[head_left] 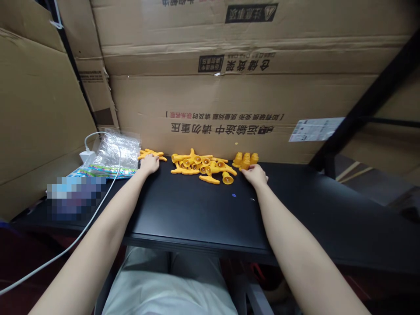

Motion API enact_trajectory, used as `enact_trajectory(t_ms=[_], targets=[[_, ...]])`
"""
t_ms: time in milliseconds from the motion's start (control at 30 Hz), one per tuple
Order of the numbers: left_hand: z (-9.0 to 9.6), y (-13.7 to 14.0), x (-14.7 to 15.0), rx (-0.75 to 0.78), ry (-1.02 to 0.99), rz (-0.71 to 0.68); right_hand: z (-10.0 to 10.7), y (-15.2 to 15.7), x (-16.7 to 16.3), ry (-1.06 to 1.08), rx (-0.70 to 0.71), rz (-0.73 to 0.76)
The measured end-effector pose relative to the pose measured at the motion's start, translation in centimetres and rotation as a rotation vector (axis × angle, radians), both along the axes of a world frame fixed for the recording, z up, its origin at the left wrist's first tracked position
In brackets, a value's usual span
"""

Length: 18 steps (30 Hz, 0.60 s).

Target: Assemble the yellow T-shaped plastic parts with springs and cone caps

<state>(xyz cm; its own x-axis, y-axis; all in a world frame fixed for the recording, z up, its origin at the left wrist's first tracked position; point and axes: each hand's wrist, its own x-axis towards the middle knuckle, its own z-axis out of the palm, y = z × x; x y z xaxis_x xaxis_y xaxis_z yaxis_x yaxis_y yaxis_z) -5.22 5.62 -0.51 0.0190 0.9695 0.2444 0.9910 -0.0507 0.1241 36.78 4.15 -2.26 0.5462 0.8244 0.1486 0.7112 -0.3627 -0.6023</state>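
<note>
At the left, my left hand [150, 164] is closed over flat orange pieces with rounded arms [160, 156], its fingertips partly hidden. My right hand [256, 176] pinches the lower edge of an orange cup-shaped piece [245, 163] at the front of a small upright group of orange cups [253, 157]. Between the hands lies a mixed pile of orange cups and armed pieces [205, 162]. One cup [227, 178] lies at the pile's front right, its mouth facing me, beside a loose curved orange piece [209, 180].
Cardboard [197, 96] walls the back of the black table [197, 214]. A clear plastic bag [120, 148], a white plug [87, 156] and a white cable [98, 210] sit at the left. A small blue spot [234, 195] shows near my right hand. A dark post [367, 100] slants at the right.
</note>
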Motion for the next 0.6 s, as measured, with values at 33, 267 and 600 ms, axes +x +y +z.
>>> enact_trajectory(t_ms=[33,267,600], targets=[[-0.2,0.0,0.0,0.016,-0.004,-0.008,0.0,-0.1,0.0,0.007,0.010,-0.005],[-1.9,-0.1,0.1,0.105,-0.053,-0.043,-0.5,0.5,0.5,-0.082,0.015,-0.016],[-0.2,0.2,1.4,-0.024,-0.012,0.029,-1.2,1.0,0.4,-0.162,0.028,0.072]])
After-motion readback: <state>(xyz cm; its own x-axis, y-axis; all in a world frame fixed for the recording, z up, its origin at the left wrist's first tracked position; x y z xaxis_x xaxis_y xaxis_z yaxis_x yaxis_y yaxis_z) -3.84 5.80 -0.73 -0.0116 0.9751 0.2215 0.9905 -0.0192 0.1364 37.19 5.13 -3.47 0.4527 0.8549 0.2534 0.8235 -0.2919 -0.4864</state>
